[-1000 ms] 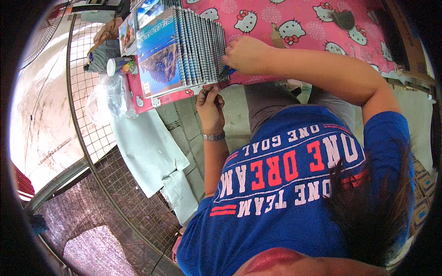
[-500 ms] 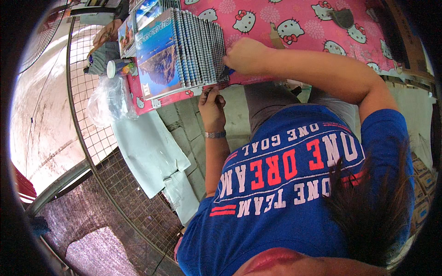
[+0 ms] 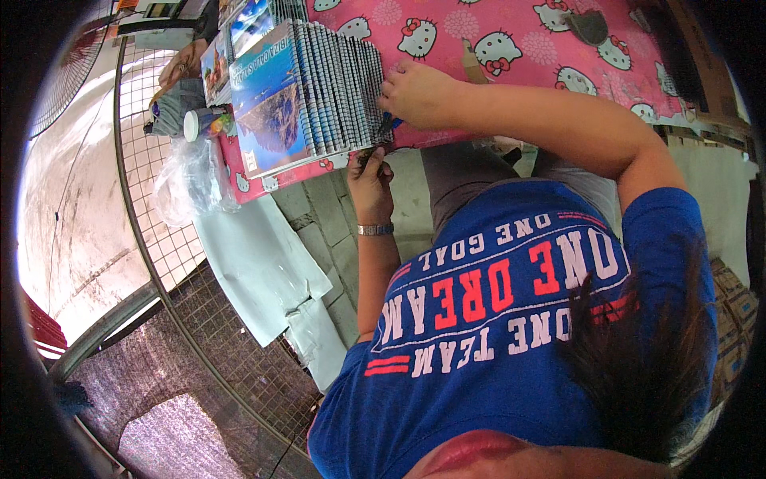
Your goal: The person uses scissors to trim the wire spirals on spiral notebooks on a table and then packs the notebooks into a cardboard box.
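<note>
A fanned row of wire-bound booklets, their top cover showing blue sea and a rocky cliff, lies near the front edge of the pink table. My right hand is closed at the right end of the row, fingers curled down against the last bindings. A small blue and dark thing shows just under it, too little to name. Below the near right corner of the row, at the table edge, my left hand has its fingers pinched together. Something dark is at its fingertips, and I cannot make out what.
More picture-covered booklets lie behind the row. On the left are a white-lidded jar, a clear plastic bag and a wire mesh panel. Another person's hand rests at the far left. White sheets hang below the table.
My right hand has moved slightly left and down along the bindings, and more of the blue and dark thing shows. My left hand stays at the corner. The view has shifted a little.
</note>
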